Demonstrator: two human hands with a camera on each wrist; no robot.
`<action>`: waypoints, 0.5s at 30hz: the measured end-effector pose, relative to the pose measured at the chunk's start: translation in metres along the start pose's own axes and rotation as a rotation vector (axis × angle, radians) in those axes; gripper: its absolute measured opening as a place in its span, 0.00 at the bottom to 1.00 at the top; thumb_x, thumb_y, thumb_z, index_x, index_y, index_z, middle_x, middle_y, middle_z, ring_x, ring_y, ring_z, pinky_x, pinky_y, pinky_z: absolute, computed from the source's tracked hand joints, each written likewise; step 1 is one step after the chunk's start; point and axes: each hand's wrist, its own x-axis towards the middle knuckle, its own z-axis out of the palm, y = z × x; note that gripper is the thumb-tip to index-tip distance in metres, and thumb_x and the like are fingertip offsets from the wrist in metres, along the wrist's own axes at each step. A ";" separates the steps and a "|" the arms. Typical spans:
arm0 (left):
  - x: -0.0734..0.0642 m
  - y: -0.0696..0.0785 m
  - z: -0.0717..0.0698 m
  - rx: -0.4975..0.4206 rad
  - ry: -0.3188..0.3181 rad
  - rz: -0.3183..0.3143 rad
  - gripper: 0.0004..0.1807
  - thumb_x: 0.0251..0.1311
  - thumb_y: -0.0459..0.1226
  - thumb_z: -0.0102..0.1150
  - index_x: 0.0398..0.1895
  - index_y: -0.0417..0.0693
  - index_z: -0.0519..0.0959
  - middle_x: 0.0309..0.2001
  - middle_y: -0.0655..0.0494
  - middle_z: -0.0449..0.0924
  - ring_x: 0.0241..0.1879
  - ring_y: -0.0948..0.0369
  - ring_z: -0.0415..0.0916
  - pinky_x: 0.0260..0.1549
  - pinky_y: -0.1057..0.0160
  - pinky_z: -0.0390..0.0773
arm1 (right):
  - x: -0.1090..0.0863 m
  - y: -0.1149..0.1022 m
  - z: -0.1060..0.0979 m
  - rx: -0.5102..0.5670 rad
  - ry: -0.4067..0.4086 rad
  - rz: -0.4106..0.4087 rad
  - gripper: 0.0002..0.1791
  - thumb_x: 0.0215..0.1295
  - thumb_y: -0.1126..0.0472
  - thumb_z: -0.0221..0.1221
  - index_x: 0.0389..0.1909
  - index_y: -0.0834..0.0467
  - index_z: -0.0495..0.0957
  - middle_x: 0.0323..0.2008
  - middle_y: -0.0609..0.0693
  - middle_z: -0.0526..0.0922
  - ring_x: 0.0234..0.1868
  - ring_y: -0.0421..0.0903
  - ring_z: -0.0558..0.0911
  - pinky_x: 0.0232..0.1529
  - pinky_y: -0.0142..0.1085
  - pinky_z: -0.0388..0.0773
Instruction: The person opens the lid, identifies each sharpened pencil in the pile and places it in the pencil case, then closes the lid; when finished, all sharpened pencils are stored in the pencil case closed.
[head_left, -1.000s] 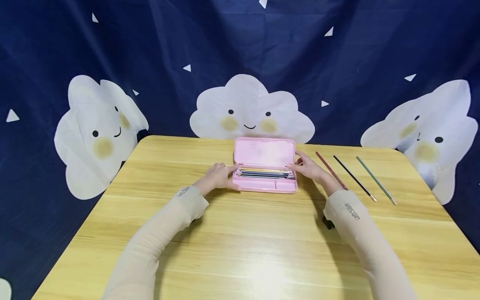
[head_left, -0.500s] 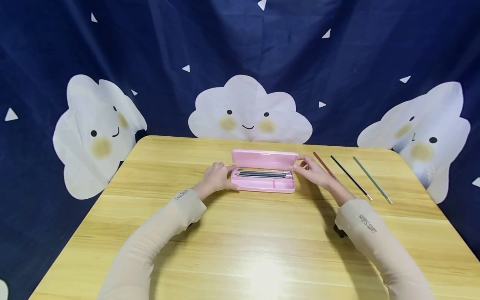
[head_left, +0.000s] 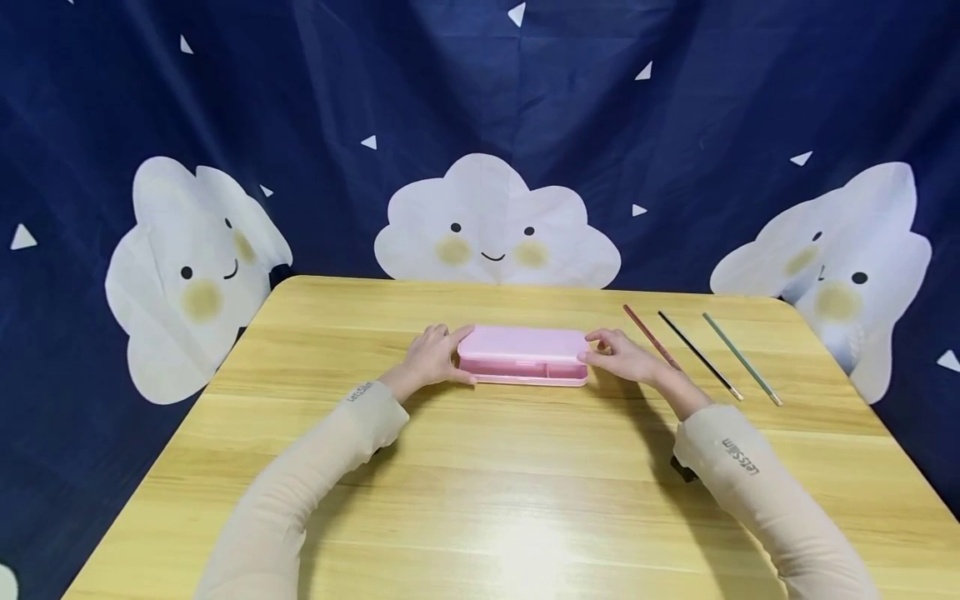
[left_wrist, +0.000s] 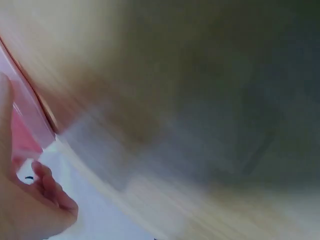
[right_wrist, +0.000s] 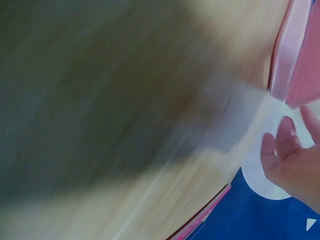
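A pink pencil case (head_left: 525, 343) lies towards the back of the wooden table, its lid tipped forward and partly lowered. Through the front gap shows a divided tray; the pencils inside are hidden under the lid. My left hand (head_left: 432, 356) grips the left end, thumb at the front corner and fingers at the upper edge. At the right end, my right hand (head_left: 618, 354) holds the lid's edge between thumb and fingers. The left wrist view catches a corner of the case (left_wrist: 30, 100) beside the hand; the right wrist view shows its other end (right_wrist: 292, 50).
Right of the case lie three separate pencils: a red one (head_left: 651, 336), a black one (head_left: 699, 354) and a green one (head_left: 741, 357). A dark blue curtain (head_left: 330, 100) printed with clouds hangs behind the table (head_left: 480, 467).
The case's lid has swung from standing upright to tilting forward over the pencils, with my right hand following its edge forward. My left hand has stayed at the left end.
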 end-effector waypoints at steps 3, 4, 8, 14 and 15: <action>0.001 -0.003 -0.002 0.021 -0.039 0.034 0.54 0.35 0.66 0.64 0.68 0.55 0.59 0.42 0.44 0.69 0.41 0.52 0.65 0.37 0.56 0.69 | 0.001 0.003 0.003 -0.025 -0.067 0.018 0.37 0.62 0.50 0.54 0.64 0.68 0.56 0.44 0.65 0.66 0.45 0.54 0.67 0.44 0.44 0.67; 0.001 -0.004 -0.003 0.020 -0.054 0.041 0.53 0.37 0.66 0.62 0.68 0.55 0.59 0.42 0.44 0.69 0.41 0.52 0.65 0.37 0.56 0.69 | 0.002 0.005 0.004 -0.034 -0.079 0.019 0.38 0.62 0.50 0.55 0.65 0.68 0.54 0.43 0.63 0.67 0.44 0.53 0.67 0.44 0.43 0.67; 0.003 -0.006 -0.006 -0.001 -0.100 0.065 0.45 0.49 0.63 0.55 0.68 0.55 0.58 0.39 0.45 0.69 0.38 0.53 0.65 0.36 0.57 0.67 | 0.002 0.006 0.005 -0.070 -0.124 0.023 0.44 0.61 0.48 0.56 0.69 0.65 0.47 0.40 0.60 0.67 0.41 0.51 0.65 0.42 0.42 0.65; 0.006 -0.014 -0.005 -0.172 -0.108 0.120 0.39 0.54 0.51 0.60 0.66 0.46 0.61 0.24 0.52 0.61 0.29 0.57 0.56 0.30 0.65 0.58 | 0.004 0.007 0.005 -0.079 -0.174 0.059 0.47 0.60 0.45 0.56 0.70 0.61 0.42 0.42 0.60 0.62 0.41 0.51 0.62 0.41 0.42 0.62; 0.006 -0.015 -0.005 -0.194 -0.104 0.125 0.39 0.53 0.50 0.61 0.65 0.44 0.62 0.23 0.53 0.60 0.28 0.57 0.55 0.30 0.65 0.56 | 0.005 0.007 0.005 -0.077 -0.178 0.066 0.47 0.60 0.45 0.56 0.71 0.60 0.42 0.41 0.59 0.62 0.41 0.51 0.61 0.41 0.42 0.61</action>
